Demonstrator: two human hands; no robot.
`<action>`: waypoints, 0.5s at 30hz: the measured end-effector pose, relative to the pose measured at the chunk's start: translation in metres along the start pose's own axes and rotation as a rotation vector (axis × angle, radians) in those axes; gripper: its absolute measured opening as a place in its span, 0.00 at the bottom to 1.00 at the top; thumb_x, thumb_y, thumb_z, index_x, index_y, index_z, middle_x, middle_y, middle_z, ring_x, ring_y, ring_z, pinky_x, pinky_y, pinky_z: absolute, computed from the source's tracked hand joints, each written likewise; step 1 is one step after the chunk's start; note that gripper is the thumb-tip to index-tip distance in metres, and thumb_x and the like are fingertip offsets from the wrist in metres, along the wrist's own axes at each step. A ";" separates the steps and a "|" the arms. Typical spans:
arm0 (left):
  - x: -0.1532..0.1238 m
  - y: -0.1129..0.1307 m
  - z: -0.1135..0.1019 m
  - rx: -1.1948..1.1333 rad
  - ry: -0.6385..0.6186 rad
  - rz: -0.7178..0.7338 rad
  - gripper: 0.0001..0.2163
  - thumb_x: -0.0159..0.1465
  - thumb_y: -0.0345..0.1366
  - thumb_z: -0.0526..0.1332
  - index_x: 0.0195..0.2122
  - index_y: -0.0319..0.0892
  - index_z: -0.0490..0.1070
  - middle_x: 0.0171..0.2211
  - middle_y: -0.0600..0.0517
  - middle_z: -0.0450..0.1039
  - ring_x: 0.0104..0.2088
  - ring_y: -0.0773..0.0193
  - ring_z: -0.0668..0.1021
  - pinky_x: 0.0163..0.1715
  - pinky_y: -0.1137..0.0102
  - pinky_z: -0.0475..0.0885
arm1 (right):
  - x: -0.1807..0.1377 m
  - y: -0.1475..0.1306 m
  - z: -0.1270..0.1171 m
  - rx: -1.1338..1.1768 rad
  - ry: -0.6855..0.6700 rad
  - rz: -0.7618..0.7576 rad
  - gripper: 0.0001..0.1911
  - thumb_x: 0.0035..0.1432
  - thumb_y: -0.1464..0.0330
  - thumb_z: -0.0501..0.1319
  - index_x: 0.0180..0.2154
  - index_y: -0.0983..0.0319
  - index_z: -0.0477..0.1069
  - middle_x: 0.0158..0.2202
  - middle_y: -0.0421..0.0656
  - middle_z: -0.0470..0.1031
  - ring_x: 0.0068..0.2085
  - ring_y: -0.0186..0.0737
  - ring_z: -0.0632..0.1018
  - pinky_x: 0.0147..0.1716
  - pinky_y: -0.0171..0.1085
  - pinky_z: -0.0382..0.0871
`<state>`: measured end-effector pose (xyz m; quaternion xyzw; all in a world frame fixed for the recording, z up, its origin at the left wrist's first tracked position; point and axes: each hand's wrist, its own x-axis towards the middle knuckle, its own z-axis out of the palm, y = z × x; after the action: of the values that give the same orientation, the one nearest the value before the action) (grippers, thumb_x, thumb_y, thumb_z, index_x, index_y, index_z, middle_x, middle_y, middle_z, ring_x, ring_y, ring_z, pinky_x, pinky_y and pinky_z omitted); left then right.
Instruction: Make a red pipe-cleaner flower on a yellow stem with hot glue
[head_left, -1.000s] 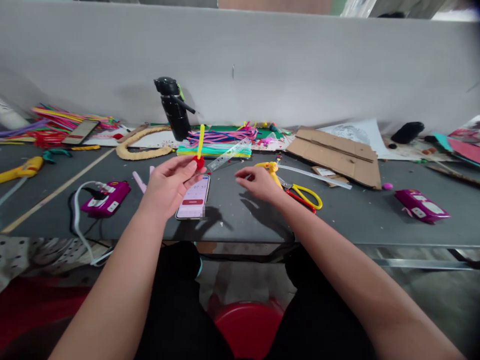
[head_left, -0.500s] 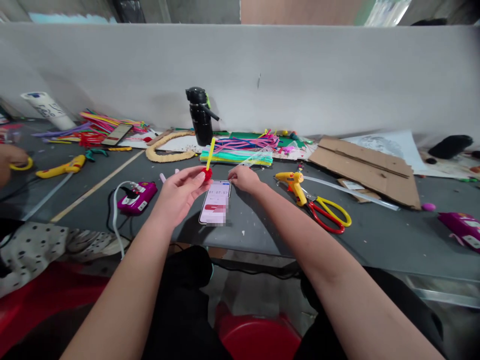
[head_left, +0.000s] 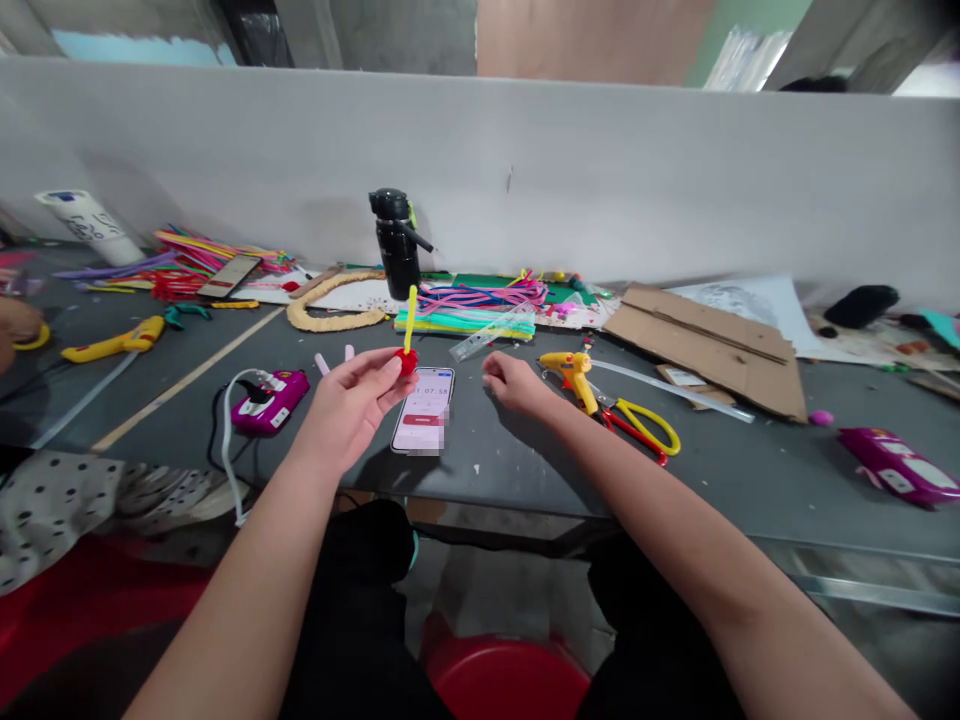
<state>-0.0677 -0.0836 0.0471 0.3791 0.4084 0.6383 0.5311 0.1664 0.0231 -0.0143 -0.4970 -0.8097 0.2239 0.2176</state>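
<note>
My left hand (head_left: 360, 400) pinches a small red ball-shaped piece (head_left: 407, 362) with a yellow pipe cleaner (head_left: 411, 318) standing up from it. Just right of it lies a phone (head_left: 421, 412) with a lit timer screen. My right hand (head_left: 514, 382) is over the table right of the phone, its fingers curled inward; whatever they may hold is hidden. Behind that hand rests a clear ruler (head_left: 491, 335), partly on a bundle of turquoise and yellow pipe cleaners (head_left: 465, 322). Nearest on its right are a yellow glue gun (head_left: 571, 375) and scissors (head_left: 641, 425) with red and yellow handles.
A black bottle (head_left: 396, 245) stands near the wall. Purple power strips (head_left: 271, 402) lie at both sides, one with a white cable. Cardboard (head_left: 712, 345) leans at the back right. At far left, another person's hand (head_left: 19, 322) is near a second glue gun (head_left: 116, 340).
My right hand has moved away from the phone's upper corner, to the right and slightly nearer me. My left hand still holds the red piece. The view has shifted slightly.
</note>
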 end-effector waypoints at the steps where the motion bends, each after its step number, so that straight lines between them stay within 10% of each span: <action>1: -0.002 0.000 0.004 -0.009 -0.002 0.000 0.12 0.54 0.33 0.76 0.39 0.40 0.83 0.37 0.49 0.83 0.36 0.65 0.84 0.41 0.71 0.80 | -0.009 0.003 -0.005 0.014 -0.002 -0.002 0.13 0.65 0.75 0.59 0.50 0.66 0.75 0.39 0.46 0.81 0.37 0.38 0.76 0.41 0.35 0.68; 15: 0.010 -0.039 0.089 -0.129 -0.204 -0.108 0.14 0.52 0.36 0.78 0.38 0.41 0.83 0.37 0.48 0.83 0.36 0.63 0.84 0.45 0.66 0.79 | -0.102 0.012 -0.030 0.211 0.079 0.049 0.07 0.63 0.71 0.63 0.40 0.63 0.80 0.34 0.44 0.83 0.34 0.38 0.80 0.38 0.35 0.73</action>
<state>0.0273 -0.0595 0.0452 0.3846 0.3304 0.5918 0.6267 0.2344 -0.0598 -0.0103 -0.4994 -0.7600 0.2935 0.2948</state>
